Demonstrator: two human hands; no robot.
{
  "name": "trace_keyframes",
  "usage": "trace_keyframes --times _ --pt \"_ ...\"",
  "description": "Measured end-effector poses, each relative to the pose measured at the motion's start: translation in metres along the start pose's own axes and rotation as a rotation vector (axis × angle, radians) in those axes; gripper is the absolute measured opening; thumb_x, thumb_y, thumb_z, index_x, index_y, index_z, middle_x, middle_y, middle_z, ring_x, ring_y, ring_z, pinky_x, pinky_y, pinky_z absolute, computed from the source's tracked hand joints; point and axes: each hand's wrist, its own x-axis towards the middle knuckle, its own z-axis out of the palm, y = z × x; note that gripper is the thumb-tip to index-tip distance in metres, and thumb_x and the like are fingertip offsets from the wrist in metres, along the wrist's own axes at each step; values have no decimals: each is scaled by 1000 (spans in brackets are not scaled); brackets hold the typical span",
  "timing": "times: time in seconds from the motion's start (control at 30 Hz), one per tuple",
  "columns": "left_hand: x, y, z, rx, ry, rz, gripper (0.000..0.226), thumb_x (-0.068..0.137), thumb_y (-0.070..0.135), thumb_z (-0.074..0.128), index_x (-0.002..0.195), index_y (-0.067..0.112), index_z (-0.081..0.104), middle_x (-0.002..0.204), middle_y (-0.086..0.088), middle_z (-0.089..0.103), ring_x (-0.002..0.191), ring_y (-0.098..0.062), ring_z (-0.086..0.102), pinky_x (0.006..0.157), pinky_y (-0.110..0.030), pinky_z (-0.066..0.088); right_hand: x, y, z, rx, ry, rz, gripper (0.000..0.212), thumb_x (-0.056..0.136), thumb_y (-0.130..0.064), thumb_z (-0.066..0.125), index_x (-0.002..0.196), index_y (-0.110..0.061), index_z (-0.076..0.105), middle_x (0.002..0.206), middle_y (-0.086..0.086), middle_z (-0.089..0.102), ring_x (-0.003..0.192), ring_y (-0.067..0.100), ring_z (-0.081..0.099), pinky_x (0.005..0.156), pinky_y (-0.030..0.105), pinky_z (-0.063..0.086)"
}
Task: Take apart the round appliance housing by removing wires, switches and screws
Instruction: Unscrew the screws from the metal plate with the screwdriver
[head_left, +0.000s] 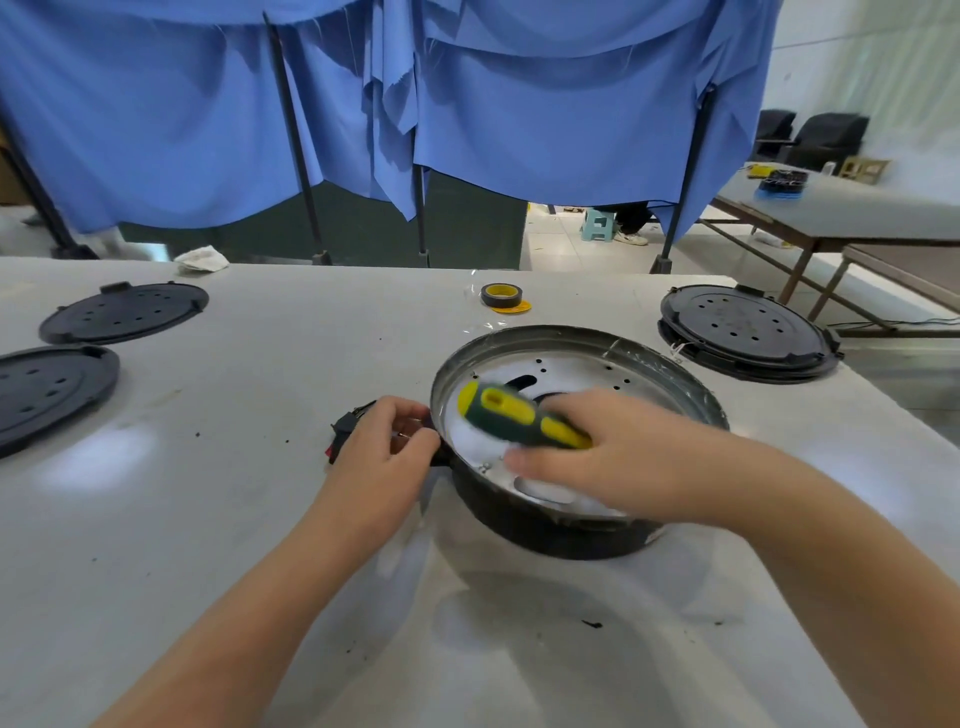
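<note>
Round appliance housing (670, 374), dark outer wall w/ shiny metal inner pan, sits on the white tabletop (260, 493) right of centre, open side up, its far rim higher than the near one. Inner pan shows small screw holes & a couple of slot-shaped cutouts. Right hand (597, 457) reaches into the housing from the near-right side, fingers curled round a green & yellow screwdriver handle (519, 418); handle butt points up-left over the pan, the shaft & tip are hidden by the hand, so can't tell what the tip touches. Left hand (384, 452) is at the housing's left outer edge, fingers & thumb pinched in on a small black part at the rim; exactly what it has hold of is hidden. Just left of that hand a black switch block w/ a red bit (343, 431) lies on the table, partly covered by the hand; whether fingers touch it can't be told. Further off: two black round perforated covers (124, 312) at far left, a stack of similar black covers (748, 332) at far right, a roll of dark tape w/ yellow core (501, 296) beyond the housing, blue cloth curtain (467, 104) behind the table.
</note>
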Motion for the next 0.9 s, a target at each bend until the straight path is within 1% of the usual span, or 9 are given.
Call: trace_keyframes --times 0.1,0.2,0.3,0.4,0.5,0.63,0.7,0.8,0.9 --pt "-2 2 5 -72 -19 -34 13 89 31 55 102 34 53 104 11 63 83 8 61 77 -27 48 4 2 -23 187 136 -36 28 86 -52 57 87 -24 59 58 -10 55 49 2 53 50 15 41" --pt "-8 4 11 -55 -54 -35 43 80 54 65 116 41 45 107 25 54 91 15 54 78 -18 42 8 4 -41 542 233 -63 33 77 -53 61 88 -22 58 61 -7 50 48 2 46 43 13 38" --pt "-11 5 17 -15 -50 -22 54 79 37 71 122 45 38 108 29 48 85 29 47 65 -3 39 11 6 -47 972 244 -117 38 71 -50 59 88 -15 57 64 -5 52 52 6 47 42 17 40" --pt "-8 3 17 -15 -25 -12 52 81 22 65 122 43 40 104 30 50 79 33 45 58 -3 41 14 9 -43 1194 262 -199 27 86 -40 54 91 -14 56 67 -3 54 56 10 51 48 22 43" --pt "-3 2 11 -14 -38 4 51 84 15 59 124 42 44 107 30 52 85 25 53 57 0 43 14 11 -38 1255 265 -261 27 91 -37 50 96 -11 57 70 0 57 61 15 56 59 27 50" --pt "5 0 0 15 -57 2 54 87 11 54 135 35 47 120 22 58 115 -1 54 86 -19 46 11 12 -38 1188 243 -262 32 81 -35 53 101 -10 58 74 3 68 71 22 67 75 35 58" --pt "7 1 -5 -7 -28 -5 51 90 10 52 135 33 49 123 16 60 117 -3 55 93 -28 49 9 12 -39 1162 235 -263 32 78 -33 55 101 -11 58 77 4 72 78 25 72 78 36 59" --pt "5 4 -9 -23 22 22 46 92 15 56 134 30 51 112 24 60 99 15 57 75 -7 46 9 12 -38 1181 227 -281 33 77 -30 58 103 -11 56 83 7 75 86 29 72 77 35 59" --pt "-4 5 -7 14 -34 24 65 85 13 63 141 37 39 127 26 48 112 6 49 83 -11 36 9 11 -36 1161 185 -301 32 79 -30 58 103 -10 54 90 11 75 93 31 71 80 37 58"
